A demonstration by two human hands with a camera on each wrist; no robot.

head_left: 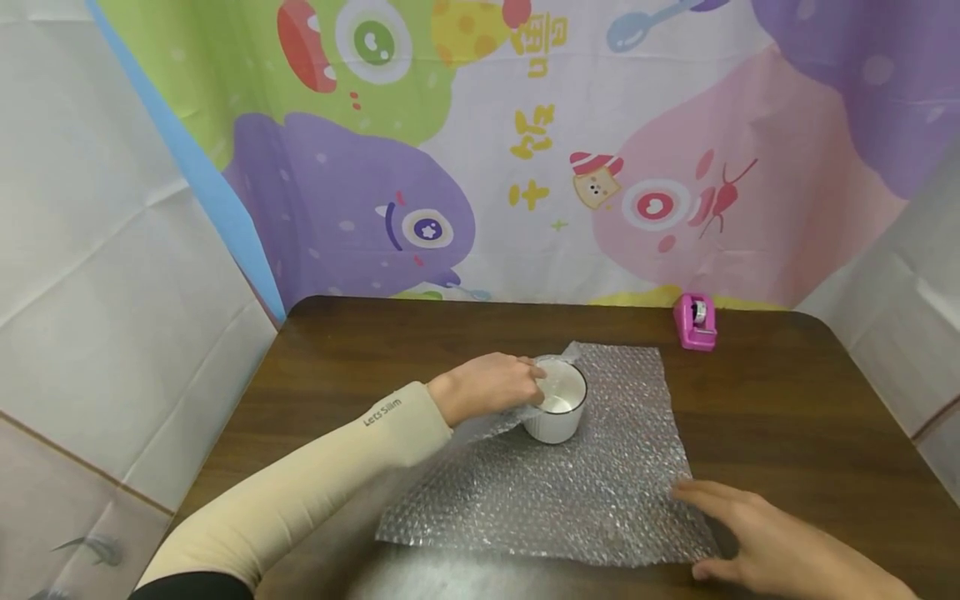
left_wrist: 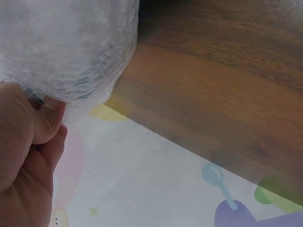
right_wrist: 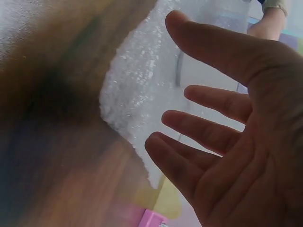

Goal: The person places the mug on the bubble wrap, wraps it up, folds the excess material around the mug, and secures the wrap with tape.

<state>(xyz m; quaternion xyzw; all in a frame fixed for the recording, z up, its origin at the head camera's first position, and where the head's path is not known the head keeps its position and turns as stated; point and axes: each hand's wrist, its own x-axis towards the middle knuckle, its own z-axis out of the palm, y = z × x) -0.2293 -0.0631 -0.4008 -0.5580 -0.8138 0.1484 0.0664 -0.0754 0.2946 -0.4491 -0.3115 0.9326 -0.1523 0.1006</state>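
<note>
- The left hand (head_left: 491,385) reaches in from the left and pinches a corner of the bubble wrap (head_left: 577,475), folded up against the rim of the white cup (head_left: 557,402); holding it there keeps the flap pressed to the cup's side. The left wrist view shows fingers (left_wrist: 45,120) curled on the wrap.
- The cup stands upright on the far left part of the sheet, so there is wrap on every side of it.
- The right hand (head_left: 772,542) lies flat with fingers spread on the sheet's near right corner, gripping nothing; it seems to pin the sheet down.
- 1 pink tape dispenser (head_left: 694,321) sits well apart at the back of the dark wooden table (head_left: 810,400).
- A cartoon backdrop (head_left: 525,142) hangs behind.
</note>
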